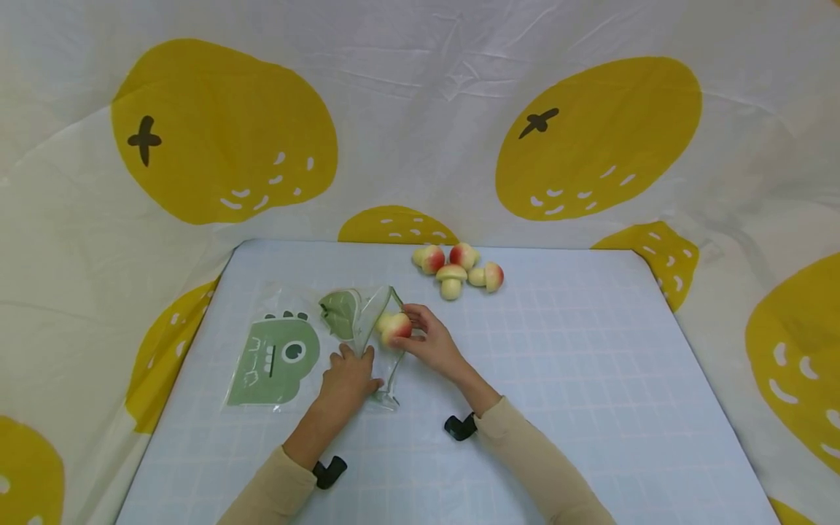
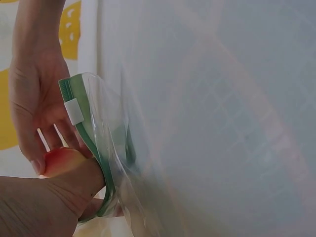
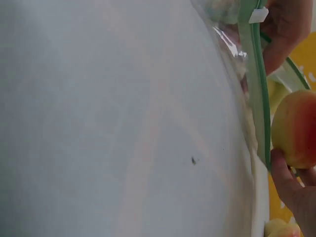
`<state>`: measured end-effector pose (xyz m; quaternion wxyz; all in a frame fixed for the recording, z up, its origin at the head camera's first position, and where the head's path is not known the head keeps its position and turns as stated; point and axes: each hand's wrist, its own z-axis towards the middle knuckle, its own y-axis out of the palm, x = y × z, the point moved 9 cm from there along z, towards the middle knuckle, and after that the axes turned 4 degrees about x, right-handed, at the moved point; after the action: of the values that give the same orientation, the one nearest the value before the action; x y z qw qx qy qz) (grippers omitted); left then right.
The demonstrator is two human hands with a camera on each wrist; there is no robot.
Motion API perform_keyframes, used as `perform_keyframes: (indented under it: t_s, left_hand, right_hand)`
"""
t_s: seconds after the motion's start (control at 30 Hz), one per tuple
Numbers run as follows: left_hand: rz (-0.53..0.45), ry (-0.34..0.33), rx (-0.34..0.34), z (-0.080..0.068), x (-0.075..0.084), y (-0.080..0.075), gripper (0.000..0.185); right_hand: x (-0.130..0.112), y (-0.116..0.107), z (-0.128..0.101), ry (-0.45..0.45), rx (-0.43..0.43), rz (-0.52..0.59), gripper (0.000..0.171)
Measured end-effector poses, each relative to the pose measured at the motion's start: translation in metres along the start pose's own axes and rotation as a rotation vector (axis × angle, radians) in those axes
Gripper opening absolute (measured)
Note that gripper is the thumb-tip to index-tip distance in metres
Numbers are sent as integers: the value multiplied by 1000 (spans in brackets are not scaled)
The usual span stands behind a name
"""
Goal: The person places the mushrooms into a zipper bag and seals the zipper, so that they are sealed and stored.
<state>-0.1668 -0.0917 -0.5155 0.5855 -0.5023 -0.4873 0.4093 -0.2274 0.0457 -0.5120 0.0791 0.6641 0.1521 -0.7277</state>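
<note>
- The left hand [image 1: 348,375] lay knuckles-up, fingers pinching the zip bag [image 1: 370,321] mouth open.
- The right hand [image 1: 429,339] curled its fingertips round a toy mushroom [image 1: 394,326] at the opening.

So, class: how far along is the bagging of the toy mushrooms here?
Nothing can be seen inside the zip bag yet. In hand: the left hand holds the bag's mouth open while the right hand brings one mushroom to the opening. Left: four mushrooms lie grouped at the mat's far edge.

Orange-print cloth [image 1: 420,109], perhaps a backdrop
</note>
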Motion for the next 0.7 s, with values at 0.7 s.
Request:
perform_keyframes:
  t_s: [0.7]
  left_hand:
    - [15, -10, -36, 0, 0, 0, 66]
  right_hand:
    - [4, 5, 5, -70, 61, -222, 66]
